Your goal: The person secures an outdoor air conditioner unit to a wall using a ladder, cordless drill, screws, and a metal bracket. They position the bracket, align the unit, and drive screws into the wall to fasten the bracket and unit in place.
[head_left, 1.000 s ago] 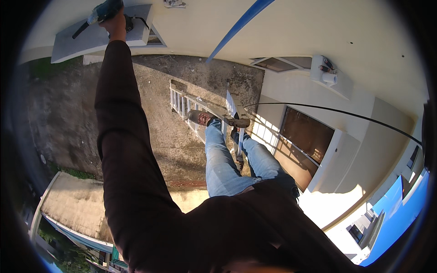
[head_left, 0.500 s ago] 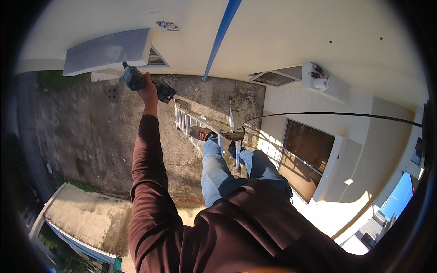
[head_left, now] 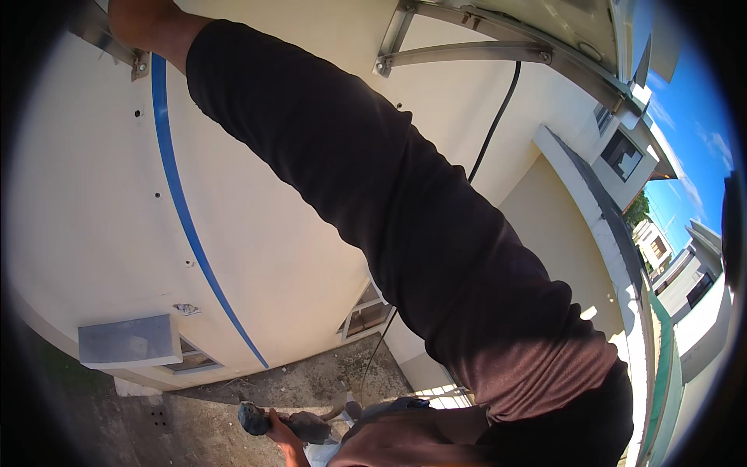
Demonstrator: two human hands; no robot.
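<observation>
Low in the view, my left hand [head_left: 283,436] is wrapped round a dark teal and black cordless drill [head_left: 254,419]. The drill hangs well below the brackets, close to my lap and legs. My right arm crosses the whole view from lower right to upper left. At its end, my right hand [head_left: 144,22] is beside a metal bracket [head_left: 105,39] on the cream wall. The top edge cuts this hand off and its fingers do not show. A second metal bracket [head_left: 467,53] sits under a pale casing [head_left: 572,35] at the upper right.
A blue strip [head_left: 180,202] runs down the wall [head_left: 264,194], which has several small holes. A black cable [head_left: 498,117] hangs beyond my arm. Below are a grey window ledge [head_left: 128,342], a window [head_left: 366,317] and concrete ground [head_left: 198,420] far down.
My view has tilted up from the ladder and ground to the wall and brackets. My right arm has come into view, reaching up and across. The drill, still in my left hand, now appears lower.
</observation>
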